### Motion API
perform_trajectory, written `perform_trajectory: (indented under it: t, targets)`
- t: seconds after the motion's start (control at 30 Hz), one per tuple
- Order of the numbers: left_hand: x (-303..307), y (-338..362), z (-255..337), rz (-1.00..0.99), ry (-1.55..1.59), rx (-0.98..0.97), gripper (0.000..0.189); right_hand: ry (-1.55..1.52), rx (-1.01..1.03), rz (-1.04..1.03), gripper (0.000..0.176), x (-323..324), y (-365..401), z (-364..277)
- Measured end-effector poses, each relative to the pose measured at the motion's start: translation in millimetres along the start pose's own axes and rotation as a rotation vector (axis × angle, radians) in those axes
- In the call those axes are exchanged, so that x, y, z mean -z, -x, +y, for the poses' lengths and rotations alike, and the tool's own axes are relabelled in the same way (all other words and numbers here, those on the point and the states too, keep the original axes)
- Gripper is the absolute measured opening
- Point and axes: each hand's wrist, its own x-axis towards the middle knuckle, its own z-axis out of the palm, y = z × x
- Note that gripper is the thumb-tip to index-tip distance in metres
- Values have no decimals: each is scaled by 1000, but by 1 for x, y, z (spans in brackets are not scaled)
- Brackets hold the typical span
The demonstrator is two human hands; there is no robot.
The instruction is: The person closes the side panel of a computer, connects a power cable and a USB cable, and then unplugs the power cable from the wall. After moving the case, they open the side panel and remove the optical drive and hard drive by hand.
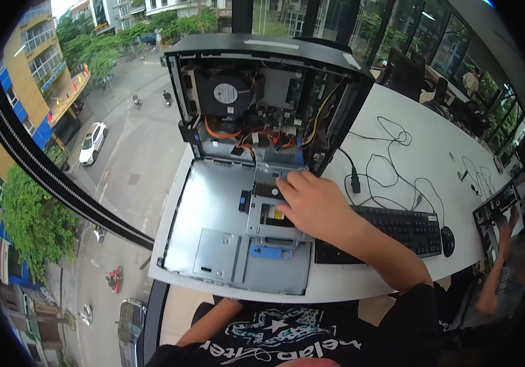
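A desktop computer case stands with its inside facing me, its fan, cables and boards showing. In front of it lies its large metal side panel, flat on the desk. My right hand is closed over a metal drive cage at the panel's right part, fingertips by a dark drive-like part in its upper end. The thumb is partly hidden. A blue plastic latch sits just below the cage. Of my left arm only the forearm shows, at the desk's front edge; its fingers are hidden.
Right of the case, a black keyboard and mouse lie on the white desk among loose cables and a black power plug. A window with a street stands at left. Another person's arm reaches in at far right.
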Motion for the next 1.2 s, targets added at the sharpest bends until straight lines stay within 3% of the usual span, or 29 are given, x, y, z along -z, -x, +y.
perform_trajectory:
  t: [0.27,0.33,0.47,0.53,0.57,0.63,0.67,0.73,0.8,0.87,0.9,1.0,1.07,1.1,1.17,1.2]
  targets:
    - [5,7,4,-73,24,13,38,137,94,-193,32,8,4,-12]
    - [6,11,8,-95,33,19,38,206,194,-251,28,13,2,-11]
    - [23,22,23,-179,58,15,39,145,160,-264,20,31,-10,2]
    - [48,30,36,-297,111,5,39,-64,85,148,7,41,-14,15]
    - [65,36,43,-384,149,9,39,-186,-19,278,12,46,-19,21]
    - [107,45,55,-604,317,65,39,-412,-304,420,15,51,-29,32]
    - [138,49,60,-712,420,113,37,-416,-303,419,15,48,-33,38]
    - [199,56,66,-671,512,26,37,-521,-495,582,16,40,-42,47]
    - [276,33,84,-748,520,37,38,-461,-537,546,16,34,-51,52]
    - [329,5,96,-700,453,17,36,-345,-551,542,17,26,-60,56]
    - [351,-8,98,-634,307,-89,34,-346,-552,536,17,24,-65,57]
    - [408,-66,100,-186,86,-348,31,-315,-593,580,18,26,-81,59]
    - [427,-105,98,226,-24,-325,41,-281,-666,561,18,23,-85,60]
    - [442,-131,94,347,-249,-299,43,-283,-665,564,18,20,-88,62]
    - [459,-193,67,571,-394,-398,45,-233,-666,578,17,15,-90,66]
    - [459,-212,81,486,-263,-330,43,-226,-673,579,17,15,-91,67]
